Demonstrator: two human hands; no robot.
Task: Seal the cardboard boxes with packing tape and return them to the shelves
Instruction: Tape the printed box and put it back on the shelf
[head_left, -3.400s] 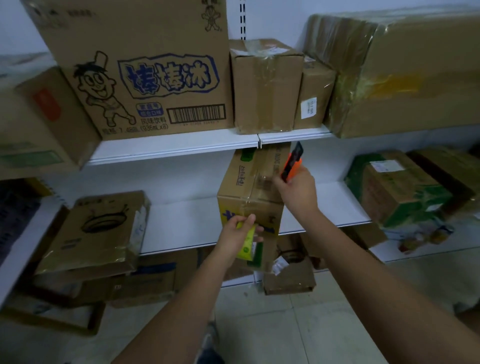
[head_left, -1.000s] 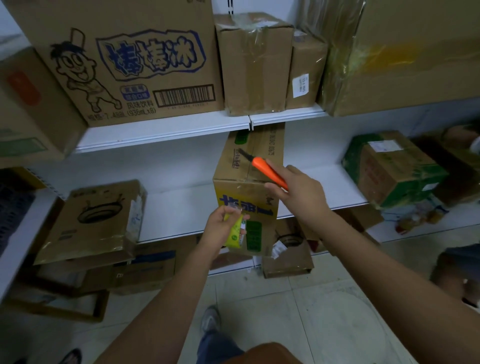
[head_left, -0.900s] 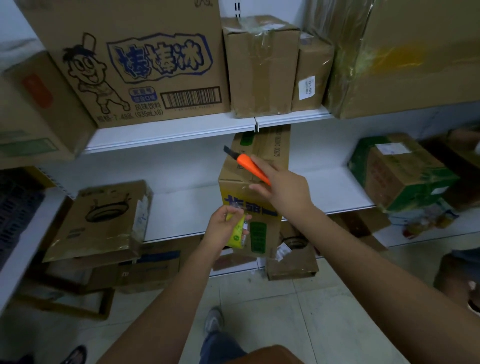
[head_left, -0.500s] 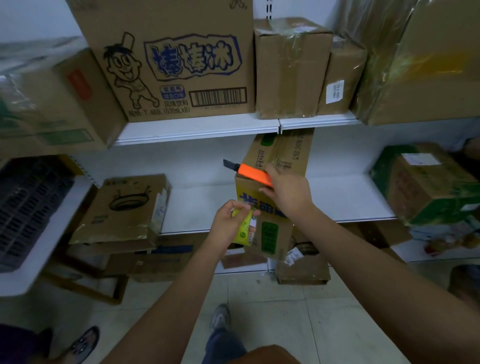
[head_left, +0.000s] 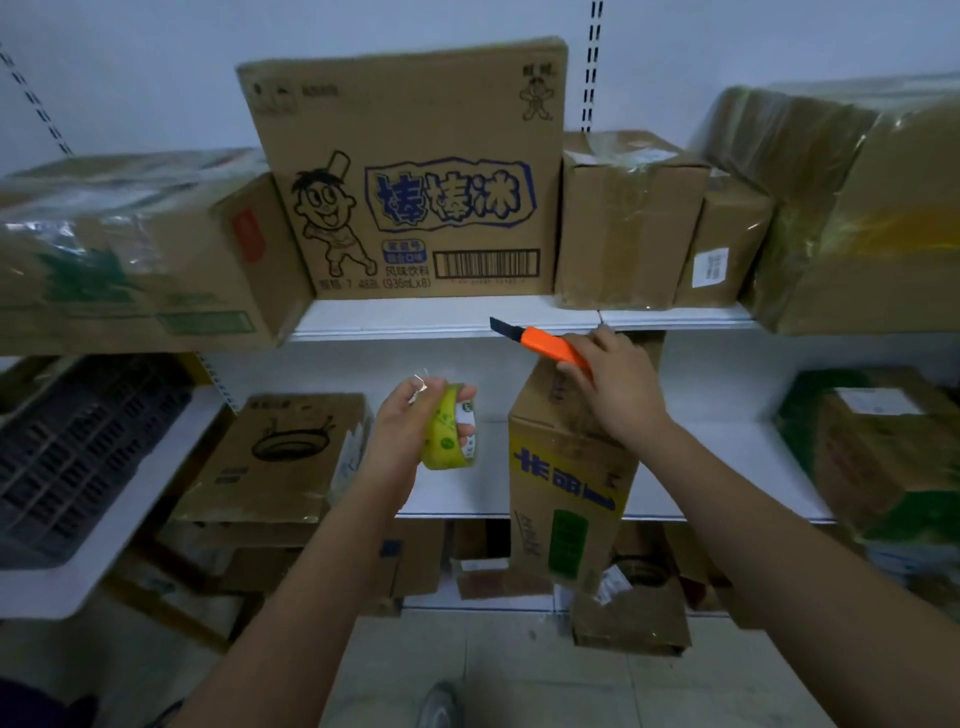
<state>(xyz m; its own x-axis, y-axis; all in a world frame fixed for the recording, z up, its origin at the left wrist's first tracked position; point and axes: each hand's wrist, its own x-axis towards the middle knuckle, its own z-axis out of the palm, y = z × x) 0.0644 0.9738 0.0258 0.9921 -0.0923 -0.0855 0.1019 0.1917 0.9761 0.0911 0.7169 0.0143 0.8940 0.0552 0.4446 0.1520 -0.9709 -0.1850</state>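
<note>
Item, middle shelf (head_left: 717, 457): white, carrying the tall yellow-and-green box (head_left: 566, 483), which stands upright at the front edge and overhangs it. Item, that box: half a second ago our left hand held the tape roll against its front; now the roll is off it and apart to the left, so we judge the tape strip laid and severed, and the sealing of this box done or close to it. Item, right hand (head_left: 623, 395): its grip closed round the orange utility knife (head_left: 550, 347), hand resting on the box top, blade end pointing up-left toward the upper shelf edge; whether the blade is extended we cannot tell. Item, left hand (head_left: 415, 431): grip closed on the yellow tape roll (head_left: 449, 428), held in the air before the shelf. Remaining, by our estimate: push the box fully onto the shelf.
</note>
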